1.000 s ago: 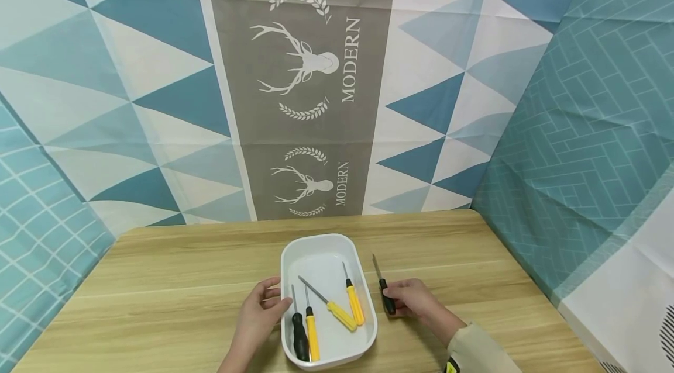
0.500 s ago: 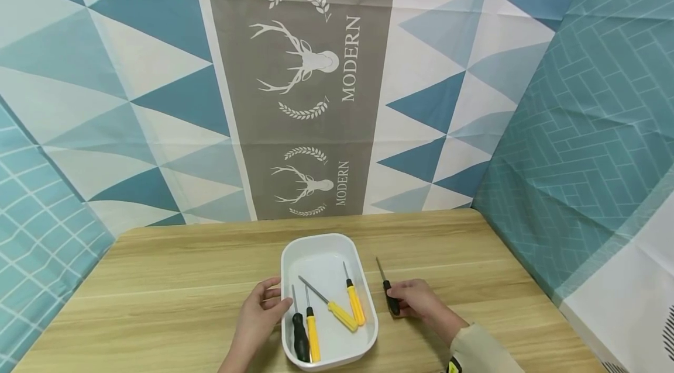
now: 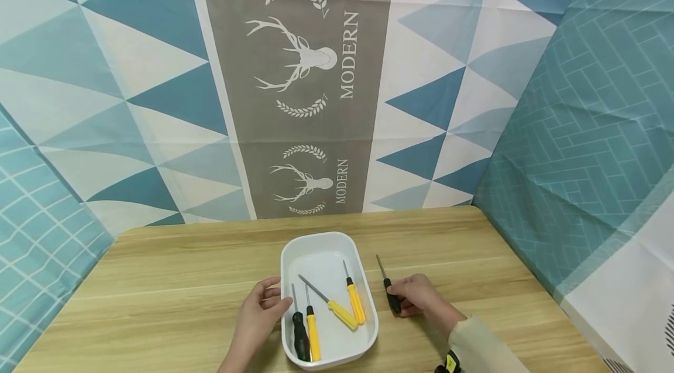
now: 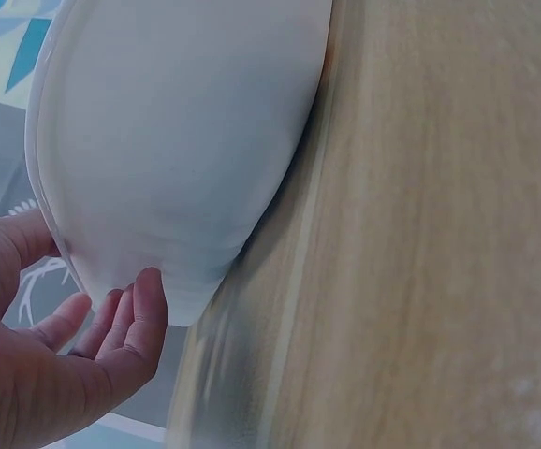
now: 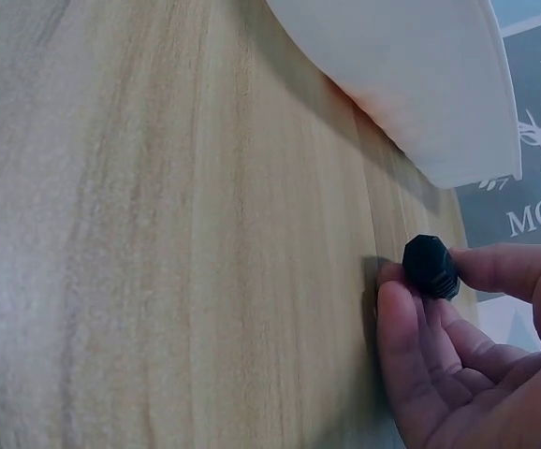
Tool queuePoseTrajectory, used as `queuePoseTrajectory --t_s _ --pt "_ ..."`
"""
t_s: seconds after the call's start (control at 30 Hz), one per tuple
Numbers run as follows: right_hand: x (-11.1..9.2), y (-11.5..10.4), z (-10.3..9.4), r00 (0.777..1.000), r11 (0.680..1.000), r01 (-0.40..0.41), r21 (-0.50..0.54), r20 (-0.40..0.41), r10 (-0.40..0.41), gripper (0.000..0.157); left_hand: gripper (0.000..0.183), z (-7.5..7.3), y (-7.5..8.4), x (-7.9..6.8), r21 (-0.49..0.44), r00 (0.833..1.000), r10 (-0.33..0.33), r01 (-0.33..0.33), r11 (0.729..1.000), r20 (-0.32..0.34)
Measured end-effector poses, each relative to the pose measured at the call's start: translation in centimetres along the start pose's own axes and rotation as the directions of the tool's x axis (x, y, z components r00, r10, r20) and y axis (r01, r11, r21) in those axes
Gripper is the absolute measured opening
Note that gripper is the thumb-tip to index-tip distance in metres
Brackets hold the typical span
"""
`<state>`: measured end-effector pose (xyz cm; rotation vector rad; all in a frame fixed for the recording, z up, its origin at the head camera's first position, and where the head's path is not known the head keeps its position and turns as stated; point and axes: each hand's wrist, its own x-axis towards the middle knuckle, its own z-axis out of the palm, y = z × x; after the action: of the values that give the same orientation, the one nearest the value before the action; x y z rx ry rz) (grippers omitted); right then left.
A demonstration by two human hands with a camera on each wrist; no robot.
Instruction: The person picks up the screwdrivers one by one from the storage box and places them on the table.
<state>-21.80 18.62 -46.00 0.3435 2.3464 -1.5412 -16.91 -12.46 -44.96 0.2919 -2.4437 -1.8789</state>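
Observation:
A white rectangular tray [image 3: 329,239] stands on the wooden table, holding a black-handled screwdriver [image 3: 301,338] and several yellow-handled ones, among them a screwdriver [image 3: 342,315] lying aslant. My left hand [image 3: 258,314] grips the tray's left wall, its thumb over the rim and its fingers against the outside; the left wrist view shows the fingertips at the white wall [image 4: 186,140]. To the right of the tray, my right hand [image 3: 418,297] pinches another black screwdriver [image 3: 393,297] by its handle, close over the table, shaft pointing away. In the right wrist view the handle's end [image 5: 430,265] sits between thumb and fingers.
The wooden table [image 3: 184,291] extends to both sides of the tray. A patterned cloth backdrop [image 3: 310,127] hangs along its back edge, and a teal cloth [image 3: 574,174] hangs at the right. A white vented panel [image 3: 632,303] stands beyond the right edge.
The right hand, with the black screwdriver, has shifted slightly right, away from the tray. The left hand and the tray stay put.

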Motion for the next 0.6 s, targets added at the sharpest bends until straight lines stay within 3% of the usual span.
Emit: queuePoseTrajectory --t_s 0.6 --pt "-0.24 -0.15 -0.12 0.999 0.994 0.024 -0.106 -0.024 -0.027 0.025 0.053 0.05 0.0 0.02 0.006 1.0 -0.009 0.009 1.0 -0.004"
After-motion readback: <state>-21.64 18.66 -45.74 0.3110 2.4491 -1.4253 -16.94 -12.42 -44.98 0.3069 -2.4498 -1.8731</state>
